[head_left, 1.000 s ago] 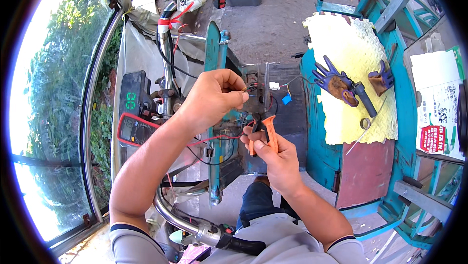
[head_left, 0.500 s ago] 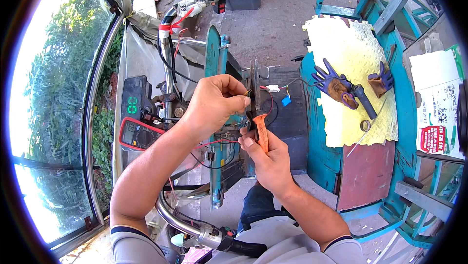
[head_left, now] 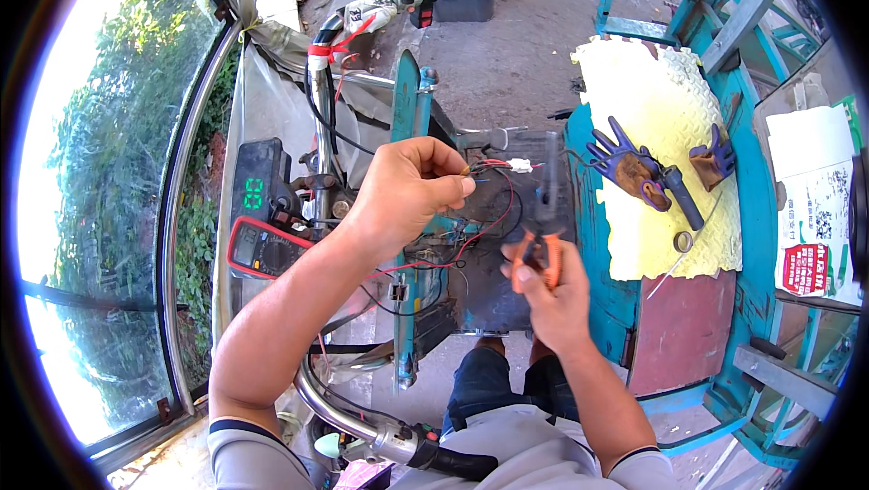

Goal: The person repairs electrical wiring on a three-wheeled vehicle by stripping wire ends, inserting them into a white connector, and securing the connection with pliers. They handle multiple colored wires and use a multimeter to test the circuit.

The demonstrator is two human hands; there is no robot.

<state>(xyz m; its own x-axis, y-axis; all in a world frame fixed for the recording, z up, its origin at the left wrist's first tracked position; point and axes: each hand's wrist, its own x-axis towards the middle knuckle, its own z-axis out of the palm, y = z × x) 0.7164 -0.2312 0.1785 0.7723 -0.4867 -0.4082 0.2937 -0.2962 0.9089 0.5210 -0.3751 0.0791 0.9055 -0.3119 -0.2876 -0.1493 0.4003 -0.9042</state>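
Thumb and fingers of my left hand [head_left: 407, 190] are closed in a pinch on thin wires [head_left: 491, 164], above the dark floor of a teal vehicle. A white plug connector [head_left: 520, 165] sits on these wires, just right of the fingertips. My right hand [head_left: 563, 309] grips orange-handled pliers [head_left: 547, 262], apart from the wires and to their right. The jaws point away from me and are smeared by motion. Red and black leads [head_left: 416, 265] loop below my left hand.
Left of my hands are a red multimeter [head_left: 265, 247], a display with green digits [head_left: 256, 180] and a chrome handlebar [head_left: 319, 128]. At right, a yellow foam mat [head_left: 625, 74] bears work gloves [head_left: 631, 169], a black cylindrical grip [head_left: 681, 198] and a tape roll [head_left: 682, 241].
My right hand has carried the pliers rightward, away from the wires at my left fingertips. The left hand keeps its pinch. The view has shifted slightly.
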